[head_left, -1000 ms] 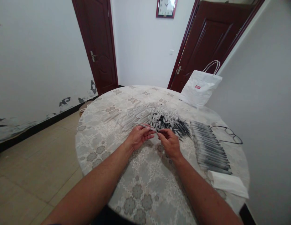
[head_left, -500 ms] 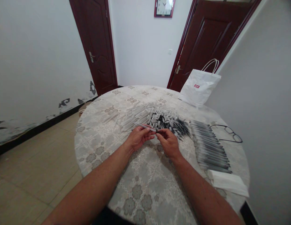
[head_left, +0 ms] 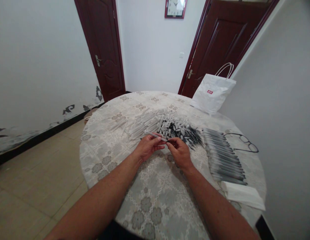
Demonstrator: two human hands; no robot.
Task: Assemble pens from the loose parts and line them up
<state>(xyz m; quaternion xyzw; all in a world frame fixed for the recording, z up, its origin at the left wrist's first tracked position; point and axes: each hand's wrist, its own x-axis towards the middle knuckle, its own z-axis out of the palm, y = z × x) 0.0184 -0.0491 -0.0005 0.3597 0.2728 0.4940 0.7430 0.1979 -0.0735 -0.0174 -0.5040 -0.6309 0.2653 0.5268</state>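
Observation:
My left hand (head_left: 148, 146) is closed round a thin white pen barrel (head_left: 151, 134) that sticks out up and to the left. My right hand (head_left: 179, 150) pinches at the barrel's near end; whatever small part its fingers hold is too small to name. Both hands meet just in front of a heap of pen parts (head_left: 167, 125): white barrels on the left, white caps in the middle, black refills on the right. A neat row of finished pens (head_left: 223, 156) lies to the right of my right hand.
The round table (head_left: 155, 200) has a flowered cloth. On it are a white paper bag (head_left: 212, 91) at the back right, eyeglasses (head_left: 242, 141) by the right wall, and a folded white paper (head_left: 243, 196) at the near right. Two dark doors stand behind.
Almost nothing has moved; both hands stay together on the pen barrel, with only a slight shift of the camera.

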